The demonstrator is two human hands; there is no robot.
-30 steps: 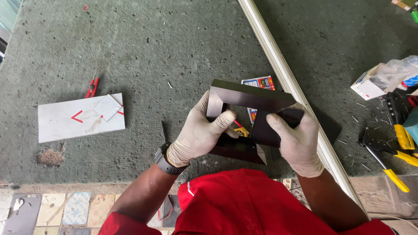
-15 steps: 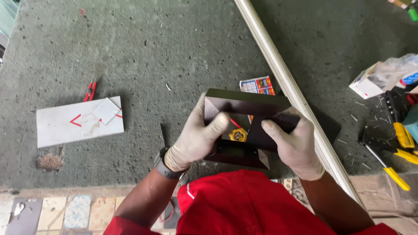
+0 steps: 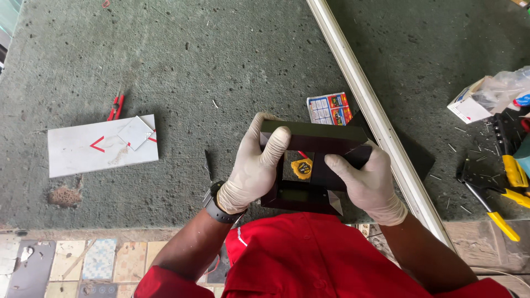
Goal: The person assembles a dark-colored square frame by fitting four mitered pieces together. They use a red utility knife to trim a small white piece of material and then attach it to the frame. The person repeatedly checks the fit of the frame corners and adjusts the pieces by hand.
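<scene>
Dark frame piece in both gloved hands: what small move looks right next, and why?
Probably a slight squeeze to seat the corner. The left hand and right hand both clamp the dark frame piece, where two dark strips meet at an angle, above a yellow tape measure seen through the opening. Whether the joint is already flush cannot be told.

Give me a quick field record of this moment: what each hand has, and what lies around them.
left hand: gloved, fingers wrapped over the upper left corner of the dark rectangular frame
right hand: gloved, gripping the frame's right side
frame: held up above the green surface, open in the middle
seen through frame: yellow round thing
left of hands: white tile, red tool
right of hands: long pale rail, yellow-handled tools
beyond frame: printed leaflet
</scene>
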